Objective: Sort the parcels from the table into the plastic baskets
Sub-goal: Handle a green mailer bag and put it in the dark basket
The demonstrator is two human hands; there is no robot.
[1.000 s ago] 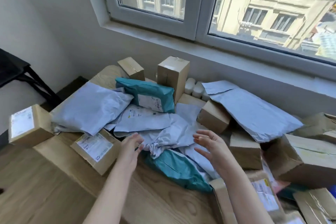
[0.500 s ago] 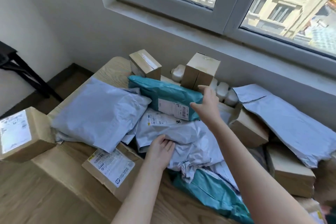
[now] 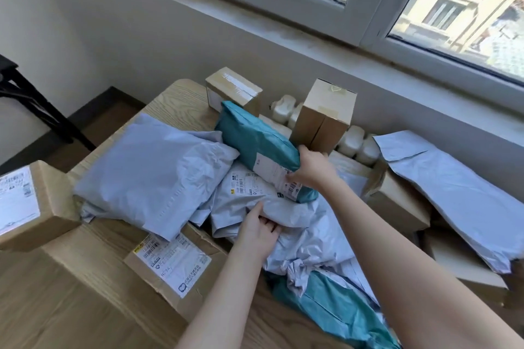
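Right hand (image 3: pixel 310 170): fingers curled round the near end of the teal mailer (image 3: pixel 255 139), thumb pressed on its white label. The mailer is tilted, far end resting against the taped small box (image 3: pixel 234 91).

Left hand (image 3: pixel 259 231): the near fold of the grey labelled mailer (image 3: pixel 249 195) is gripped, thumb on top, fingers tucked under the fold. This mailer lies directly beneath the teal one, between the two hands.

Relative to the fingers:
- Just beyond the right fingers: upright cardboard box (image 3: pixel 323 119), touching or nearly so; a white radiator (image 3: pixel 357 142) is seen behind it.
- Left of both hands: large grey mailer (image 3: pixel 153 173), puffed, partly laid over the flat labelled box (image 3: pixel 170 263).
- Well left: another labelled box (image 3: pixel 28 204) at the bench (image 3: pixel 56 306) edge.
- Near side of the left fingers: crumpled grey mailers, with a second teal mailer (image 3: pixel 334 306) under them.
- Right of the right arm: long grey mailer (image 3: pixel 453 195) draped over more cardboard boxes.

All parcels are piled on the bench.
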